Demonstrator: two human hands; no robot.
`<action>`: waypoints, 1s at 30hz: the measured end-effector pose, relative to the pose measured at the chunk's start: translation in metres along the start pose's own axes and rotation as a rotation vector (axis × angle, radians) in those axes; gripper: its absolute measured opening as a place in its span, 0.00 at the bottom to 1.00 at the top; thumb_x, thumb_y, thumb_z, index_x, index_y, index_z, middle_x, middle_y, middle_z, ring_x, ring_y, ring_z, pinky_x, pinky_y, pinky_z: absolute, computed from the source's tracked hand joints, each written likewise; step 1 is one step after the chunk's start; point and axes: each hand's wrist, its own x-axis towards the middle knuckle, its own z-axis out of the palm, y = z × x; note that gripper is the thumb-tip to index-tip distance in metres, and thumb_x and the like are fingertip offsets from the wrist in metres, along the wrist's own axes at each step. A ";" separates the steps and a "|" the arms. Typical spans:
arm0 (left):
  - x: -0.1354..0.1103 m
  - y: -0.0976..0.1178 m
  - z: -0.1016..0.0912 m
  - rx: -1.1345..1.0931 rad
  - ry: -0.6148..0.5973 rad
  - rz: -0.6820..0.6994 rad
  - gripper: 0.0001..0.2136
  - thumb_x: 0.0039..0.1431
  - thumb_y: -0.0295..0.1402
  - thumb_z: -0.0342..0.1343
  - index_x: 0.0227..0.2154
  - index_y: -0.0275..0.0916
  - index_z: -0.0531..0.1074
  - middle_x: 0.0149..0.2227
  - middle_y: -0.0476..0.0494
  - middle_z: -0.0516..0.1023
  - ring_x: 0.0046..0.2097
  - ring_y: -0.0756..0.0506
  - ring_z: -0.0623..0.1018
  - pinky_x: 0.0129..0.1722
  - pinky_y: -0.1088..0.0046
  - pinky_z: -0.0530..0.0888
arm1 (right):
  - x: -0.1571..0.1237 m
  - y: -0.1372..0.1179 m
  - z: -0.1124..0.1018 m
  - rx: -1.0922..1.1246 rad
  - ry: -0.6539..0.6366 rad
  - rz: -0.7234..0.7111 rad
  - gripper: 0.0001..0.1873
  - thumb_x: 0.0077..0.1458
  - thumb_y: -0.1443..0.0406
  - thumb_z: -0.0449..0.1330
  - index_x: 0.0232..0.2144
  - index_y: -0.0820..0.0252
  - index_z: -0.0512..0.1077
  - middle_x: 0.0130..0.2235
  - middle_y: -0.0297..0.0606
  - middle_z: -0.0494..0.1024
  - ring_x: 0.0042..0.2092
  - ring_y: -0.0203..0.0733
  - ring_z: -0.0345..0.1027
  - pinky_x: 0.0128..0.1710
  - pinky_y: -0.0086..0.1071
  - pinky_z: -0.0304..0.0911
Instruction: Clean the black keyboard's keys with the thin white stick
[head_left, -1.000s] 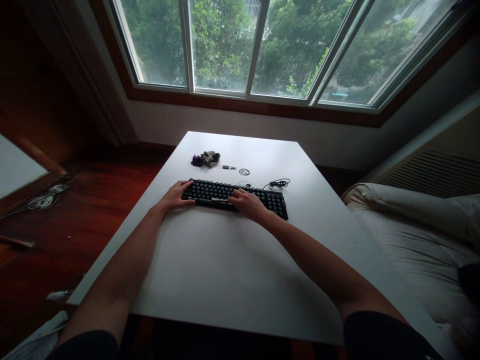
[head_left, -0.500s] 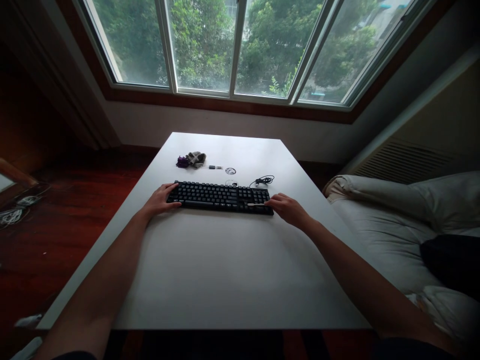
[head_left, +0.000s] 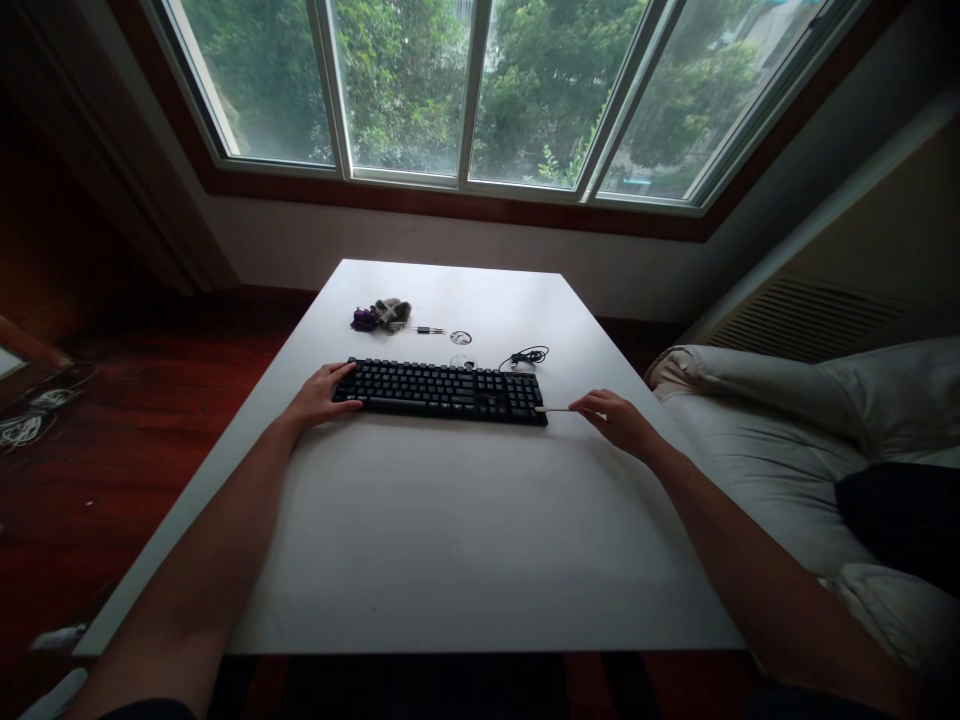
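Observation:
A black keyboard (head_left: pixel 442 390) lies lengthwise across the white table. My left hand (head_left: pixel 319 395) grips its left end, fingers at the back corner and thumb along the front edge. Off the keyboard's right end, my right hand (head_left: pixel 611 418) pinches a thin white stick (head_left: pixel 556 409) that resembles a cotton swab. The stick points left, its thicker pale tip at the keyboard's right edge by the number pad. Whether the tip touches the keys I cannot tell.
Behind the keyboard lie a coiled black cable (head_left: pixel 529 355), a small ring-shaped item (head_left: pixel 460 338), a thin dark-and-light tool (head_left: pixel 430 330) and a grey and purple cloth bundle (head_left: pixel 390 314). A pale sofa (head_left: pixel 750 450) stands right of the table (head_left: pixel 450 540), below a window.
My right hand has moved right, off the keyboard, drawing the white stick from over the number pad to the right edge. My left hand keeps its place on the keyboard.

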 end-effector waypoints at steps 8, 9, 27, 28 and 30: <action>0.000 -0.001 0.000 0.000 0.000 0.002 0.43 0.52 0.59 0.61 0.68 0.47 0.60 0.66 0.40 0.61 0.65 0.31 0.65 0.66 0.51 0.63 | 0.017 -0.029 0.025 0.036 0.037 -0.006 0.15 0.69 0.58 0.53 0.43 0.54 0.79 0.40 0.44 0.79 0.40 0.47 0.72 0.40 0.40 0.68; 0.000 -0.001 0.000 -0.002 -0.001 0.003 0.43 0.52 0.59 0.61 0.68 0.47 0.60 0.66 0.39 0.61 0.65 0.31 0.65 0.66 0.51 0.63 | 0.020 -0.035 0.027 0.032 0.037 -0.011 0.15 0.68 0.59 0.53 0.43 0.54 0.79 0.40 0.44 0.79 0.40 0.46 0.71 0.40 0.40 0.68; 0.000 0.001 -0.001 -0.012 -0.007 0.004 0.43 0.52 0.60 0.60 0.68 0.46 0.60 0.66 0.39 0.61 0.65 0.32 0.65 0.66 0.53 0.63 | -0.018 -0.023 0.017 0.038 0.056 0.040 0.11 0.65 0.64 0.55 0.40 0.55 0.77 0.40 0.44 0.78 0.42 0.48 0.70 0.43 0.42 0.68; 0.000 0.002 -0.001 -0.011 -0.008 0.001 0.43 0.52 0.60 0.60 0.68 0.46 0.60 0.66 0.40 0.61 0.65 0.32 0.65 0.66 0.52 0.63 | -0.020 -0.023 0.017 0.030 0.058 0.047 0.11 0.65 0.64 0.54 0.40 0.55 0.77 0.40 0.44 0.78 0.42 0.48 0.70 0.43 0.42 0.68; 0.000 0.003 -0.002 -0.007 -0.010 -0.003 0.43 0.53 0.60 0.60 0.68 0.47 0.60 0.66 0.39 0.61 0.65 0.32 0.65 0.66 0.51 0.63 | -0.020 -0.027 0.019 0.018 0.063 0.046 0.11 0.65 0.64 0.54 0.41 0.54 0.77 0.40 0.44 0.77 0.42 0.48 0.70 0.43 0.41 0.68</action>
